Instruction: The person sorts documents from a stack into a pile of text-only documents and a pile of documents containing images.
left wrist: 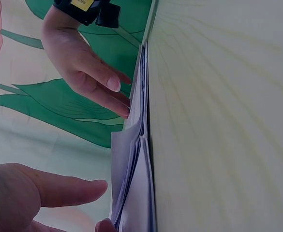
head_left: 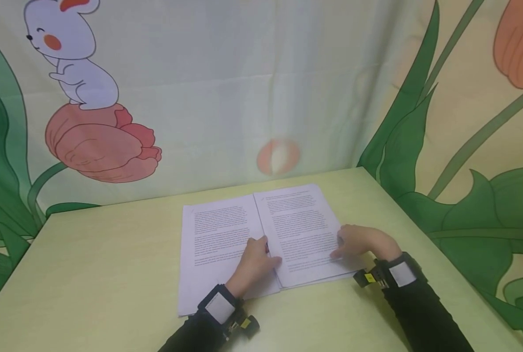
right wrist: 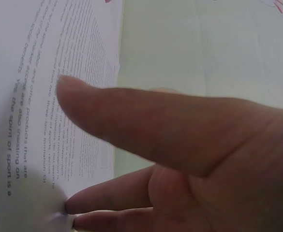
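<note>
Two stacks of printed paper lie side by side on the table: the left stack (head_left: pixel 219 244) and the right stack (head_left: pixel 298 230), both with lines of text. My left hand (head_left: pixel 252 264) is over the seam where they meet, its thumb reaching toward the right stack's inner edge. In the left wrist view, the sheets (left wrist: pixel 124 164) rise slightly near that thumb. At the right stack's outer edge is my right hand (head_left: pixel 364 239). Its thumb extends over the text in the right wrist view, while the fingertips touch the page (right wrist: pixel 30 121). Neither hand is visibly pinching a sheet.
The pale yellow table (head_left: pixel 111 274) extends around the papers. Behind it hangs a light curtain (head_left: pixel 226 98) printed with a rabbit and flowers, continuing along the right side. Each wrist wears a black strap with a small camera (head_left: pixel 364 278).
</note>
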### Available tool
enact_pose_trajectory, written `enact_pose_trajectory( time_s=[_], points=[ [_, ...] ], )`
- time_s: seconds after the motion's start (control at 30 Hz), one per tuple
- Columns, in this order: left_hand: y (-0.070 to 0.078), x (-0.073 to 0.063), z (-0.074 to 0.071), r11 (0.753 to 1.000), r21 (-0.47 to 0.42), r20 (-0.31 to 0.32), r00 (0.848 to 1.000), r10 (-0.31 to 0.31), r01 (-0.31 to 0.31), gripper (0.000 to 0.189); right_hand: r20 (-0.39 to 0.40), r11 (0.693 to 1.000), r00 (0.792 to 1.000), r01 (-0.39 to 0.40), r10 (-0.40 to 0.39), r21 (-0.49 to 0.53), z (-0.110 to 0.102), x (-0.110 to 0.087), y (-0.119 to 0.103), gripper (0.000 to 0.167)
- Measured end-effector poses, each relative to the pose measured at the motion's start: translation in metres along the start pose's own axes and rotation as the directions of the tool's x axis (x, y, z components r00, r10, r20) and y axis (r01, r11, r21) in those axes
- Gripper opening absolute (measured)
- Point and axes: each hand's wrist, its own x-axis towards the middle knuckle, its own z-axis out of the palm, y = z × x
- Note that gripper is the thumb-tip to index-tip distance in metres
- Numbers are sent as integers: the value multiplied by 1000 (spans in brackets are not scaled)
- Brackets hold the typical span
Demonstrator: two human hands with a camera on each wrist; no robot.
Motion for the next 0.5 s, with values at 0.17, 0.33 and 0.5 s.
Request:
enact_pose_trajectory(
  time_s=[0.17, 0.33, 0.5],
  points=[
    [-1, 1, 2, 1000, -7, 5, 1000, -17, 17, 37, 2, 1000, 1000, -3, 3, 13, 1, -1, -3, 36],
    [-1, 1, 5, 999, -11, 16, 999, -32, 33, 45, 4, 999, 1000, -23, 23, 33, 2, -2, -3, 38],
    [0, -2, 2, 1000, 12, 21, 1000, -10, 10, 31, -14, 999, 999, -45, 45, 28, 5, -1, -5, 38]
  ],
)
